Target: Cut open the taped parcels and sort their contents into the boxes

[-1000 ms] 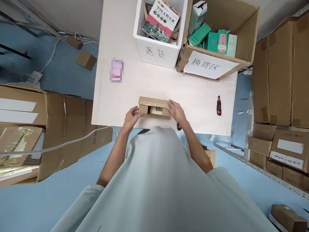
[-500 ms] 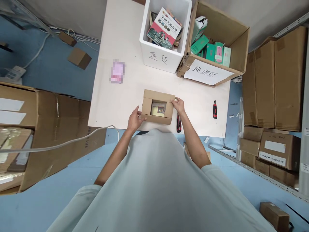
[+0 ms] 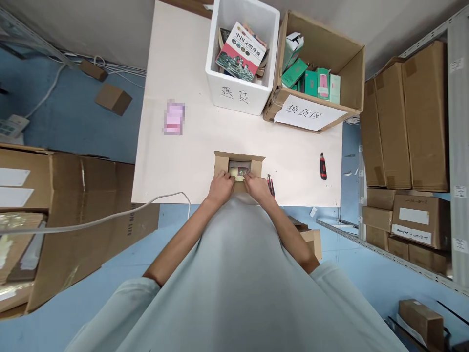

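The left hand (image 3: pixel 222 187) and the right hand (image 3: pixel 257 188) meet the small carton (image 3: pixel 221 164) from its near side, fingers curled and bunched at the rim of its opening, a narrow gap between the two. Whether the fingertips pinch the near flap, the contents or both cannot be told. The carton sits at the near edge of the white table (image 3: pixel 198 151), against the front of the grey-blue shirt (image 3: pixel 242 264), its far flap and side flaps visible. Inside lies a pale yellow item (image 3: pixel 233 171) bearing a dark picture, partly covered by the fingers. A red-and-black cutter (image 3: pixel 270 186) lies just beside the right hand; a second cutter (image 3: pixel 323 167) lies farther right, well apart. A blurred pink item (image 3: pixel 174 119) is at the table's left. Toward the back, a white bin (image 3: pixel 256 101) holds books (image 3: pixel 242 51); beside it, a large cardboard box (image 3: pixel 348 73) with a handwritten label holds green boxes (image 3: pixel 311 83).
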The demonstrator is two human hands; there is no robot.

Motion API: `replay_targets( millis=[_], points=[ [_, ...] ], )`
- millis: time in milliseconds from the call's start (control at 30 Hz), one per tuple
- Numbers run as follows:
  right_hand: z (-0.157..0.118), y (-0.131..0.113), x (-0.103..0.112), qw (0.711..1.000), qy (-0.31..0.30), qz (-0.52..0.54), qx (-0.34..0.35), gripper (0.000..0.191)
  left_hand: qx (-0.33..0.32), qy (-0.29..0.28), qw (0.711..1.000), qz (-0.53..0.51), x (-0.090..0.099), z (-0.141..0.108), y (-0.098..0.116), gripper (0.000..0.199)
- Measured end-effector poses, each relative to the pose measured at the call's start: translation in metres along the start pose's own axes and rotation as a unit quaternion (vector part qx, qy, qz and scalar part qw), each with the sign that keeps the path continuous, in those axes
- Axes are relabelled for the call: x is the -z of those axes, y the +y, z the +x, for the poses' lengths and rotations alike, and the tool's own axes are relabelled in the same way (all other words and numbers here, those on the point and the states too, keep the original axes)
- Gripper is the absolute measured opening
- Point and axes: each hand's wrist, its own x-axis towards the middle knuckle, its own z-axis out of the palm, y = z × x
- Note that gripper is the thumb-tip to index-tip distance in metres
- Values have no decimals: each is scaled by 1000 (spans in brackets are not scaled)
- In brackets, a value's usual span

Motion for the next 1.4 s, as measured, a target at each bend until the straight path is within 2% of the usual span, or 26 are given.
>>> replay_targets(
  millis=[100,200,300,433,567,700,833,933,1067,1267,1400],
  points=[
    [-17,16,8,998,42,22,-28,42,15,52,998,-29,15,-17,-16,42],
    [-35,41,6,991,82,62,-85,48,64,111,990,-53,27,-36,-40,45],
    [-40,57,-8,983,87,103,-124,57,101,116,985,-71,26,-43,-63,47],
    [-32,63,-33,978,110,138,-112,59,107,111,982,-113,16,-36,-76,48],
    [-25,68,-51,977,142,142,-73,60,96,81,985,-115,10,-26,-64,48],
    [-22,74,-59,975,159,149,-45,66,64,34,995,-68,6,-7,-32,50],
    [-20,76,-63,974,159,156,-36,69,12,25,998,-51,1,33,0,47],
    [-19,76,-65,974,160,160,-31,68,4,-8,999,-37,-5,68,12,40],
    [-18,77,-66,974,159,160,-25,66,29,-59,996,-52,-15,93,11,30],
    [-15,79,-68,975,149,162,-19,70,63,-77,987,-122,-36,83,-3,34],
    [-14,80,-67,978,139,153,-10,74,117,-90,971,-187,-54,85,-11,24]
  ],
)
